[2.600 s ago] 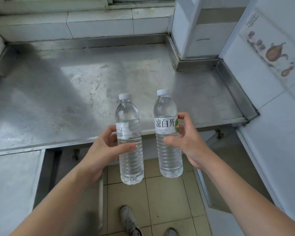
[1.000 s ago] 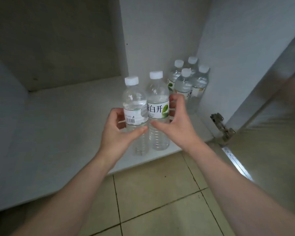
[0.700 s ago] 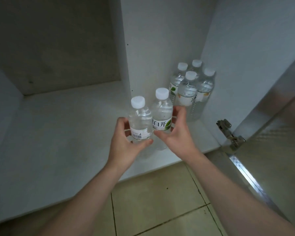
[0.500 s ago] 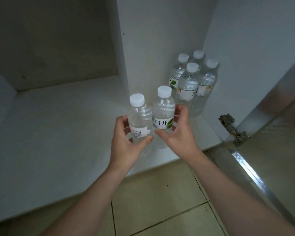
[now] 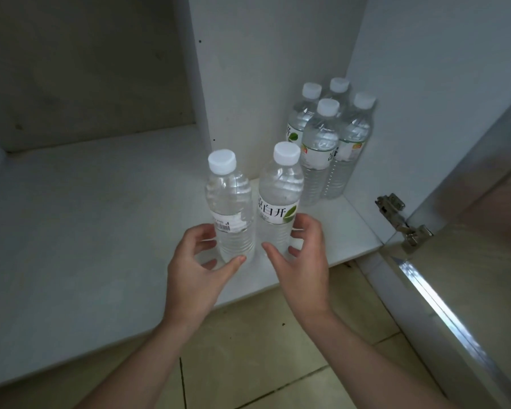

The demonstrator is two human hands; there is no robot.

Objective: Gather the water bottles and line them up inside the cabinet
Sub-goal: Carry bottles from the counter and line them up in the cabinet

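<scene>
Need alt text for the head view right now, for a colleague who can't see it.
Two hands, left hand and right hand, curl loosely around two upright water bottles on the cabinet shelf; four more bottles stand clustered behind.
</scene>
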